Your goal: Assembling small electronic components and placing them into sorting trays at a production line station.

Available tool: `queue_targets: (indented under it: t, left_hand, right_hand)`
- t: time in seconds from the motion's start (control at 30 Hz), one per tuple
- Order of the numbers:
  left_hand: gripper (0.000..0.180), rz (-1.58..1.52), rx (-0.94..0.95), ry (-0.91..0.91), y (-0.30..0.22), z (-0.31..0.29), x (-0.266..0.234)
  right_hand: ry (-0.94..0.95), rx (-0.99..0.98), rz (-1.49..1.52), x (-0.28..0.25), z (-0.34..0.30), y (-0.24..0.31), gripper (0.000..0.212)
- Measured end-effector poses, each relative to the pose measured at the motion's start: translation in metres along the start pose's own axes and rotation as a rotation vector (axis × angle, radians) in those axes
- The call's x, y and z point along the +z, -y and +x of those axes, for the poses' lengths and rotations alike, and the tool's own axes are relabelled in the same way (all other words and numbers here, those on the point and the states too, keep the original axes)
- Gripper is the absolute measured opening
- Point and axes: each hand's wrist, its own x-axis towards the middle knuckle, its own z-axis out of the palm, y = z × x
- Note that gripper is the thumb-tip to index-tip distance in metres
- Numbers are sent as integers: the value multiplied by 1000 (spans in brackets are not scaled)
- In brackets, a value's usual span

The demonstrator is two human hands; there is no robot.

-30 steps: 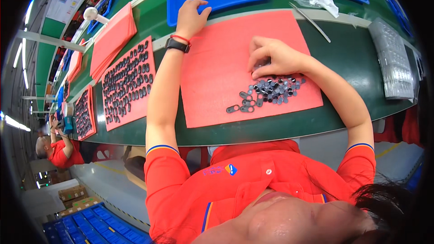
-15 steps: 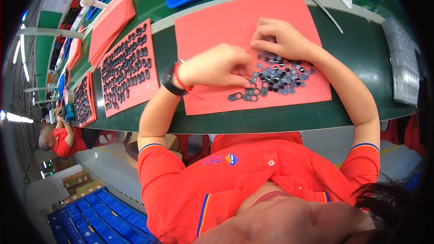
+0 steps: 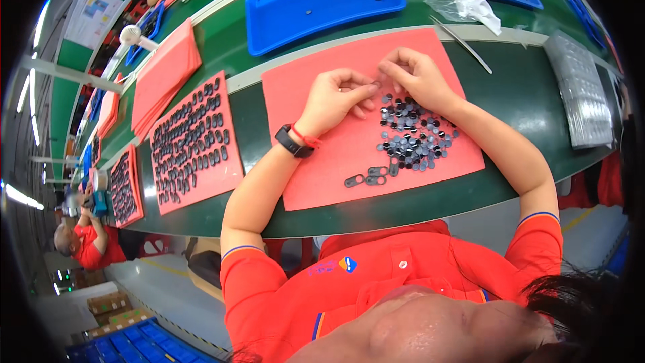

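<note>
Over the pink sheet (image 3: 302,168), my left hand (image 3: 336,99) pinches thumb against forefinger; whatever small thing sits between them is too blurred to name. Just beside those fingertips, my right hand (image 3: 418,79) is also closed in a pinch, its content hidden by the fingers. Below the right hand lies a loose pile of small round discs (image 3: 418,148), some black and shiny, some grey. Several dark oblong pieces with a hole at one end (image 3: 376,180) rest at the pile's near left edge.
Left of my sheet, a pink sheet bears rows of dark oblong pieces (image 3: 195,144). Behind it lies a stack of pink sheets (image 3: 168,74). A blue tray (image 3: 322,23), metal tweezers (image 3: 463,46) and a plastic bag (image 3: 460,7) lie beyond; clear plastic trays (image 3: 581,94) stand right.
My left hand has gone from beside the oblong pieces to the farther part of the sheet. My right hand has come off the disc pile, and both hands' fingertips are now close together.
</note>
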Motion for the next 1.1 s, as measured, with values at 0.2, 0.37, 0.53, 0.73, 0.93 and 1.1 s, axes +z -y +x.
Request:
queue_targets:
  t: [0.2, 0.37, 0.53, 0.73, 0.93, 1.1]
  left_hand:
    - [21, -93, 66, 49, 8, 6, -7]
    - [28, -98, 43, 25, 4, 7, -7]
    - [24, -101, 34, 10, 5, 6, -5]
    - [20, -109, 1, 18, 2, 5, -6]
    - [20, -119, 13, 17, 5, 6, -7]
    - [20, -111, 9, 14, 3, 5, -7]
  right_hand:
    - [-78, -39, 5, -3, 1, 1, 18]
    - [-96, -16, 74, 4, -5, 9, 19]
    - [-51, -36, 56, 10, -9, 9, 16]
    - [-69, -89, -71, 11, -12, 8, 14]
    - [-65, -136, -136, 11, -12, 7, 12]
    - [-67, -139, -177, 12, -13, 9, 12]
